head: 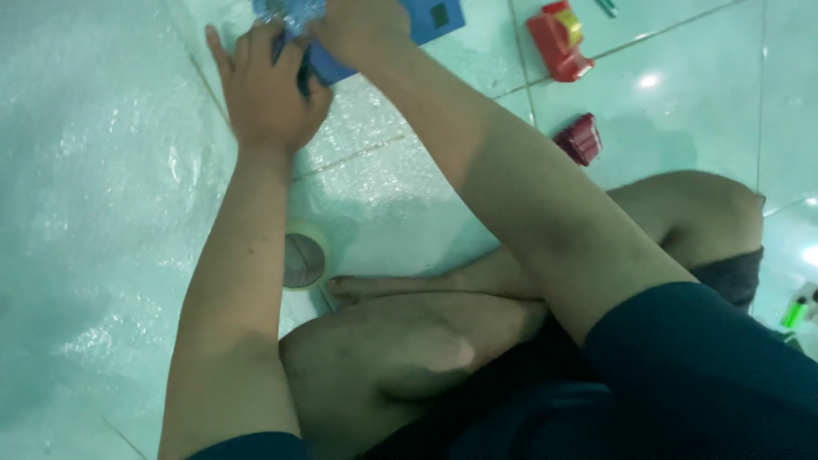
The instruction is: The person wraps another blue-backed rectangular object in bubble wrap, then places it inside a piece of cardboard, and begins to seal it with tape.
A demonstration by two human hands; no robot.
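Both hands (271, 89) press bubble-wrapped blue box (430, 21).

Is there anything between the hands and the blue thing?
Nothing visible. The left hand and right hand both rest directly on the blue flat item, which is partly wrapped in bubble wrap. The tape roll lies off to the side.

Glossy tiled floor (699, 128), crinkly clear bubble wrap (94, 196), smooth blue flat item (426, 21), shiny red plastic tape dispenser (558, 38)

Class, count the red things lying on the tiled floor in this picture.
2. A bright red tool lies near the top edge; a darker red item sits below it, by the knee. Others may be hidden beneath the arms.
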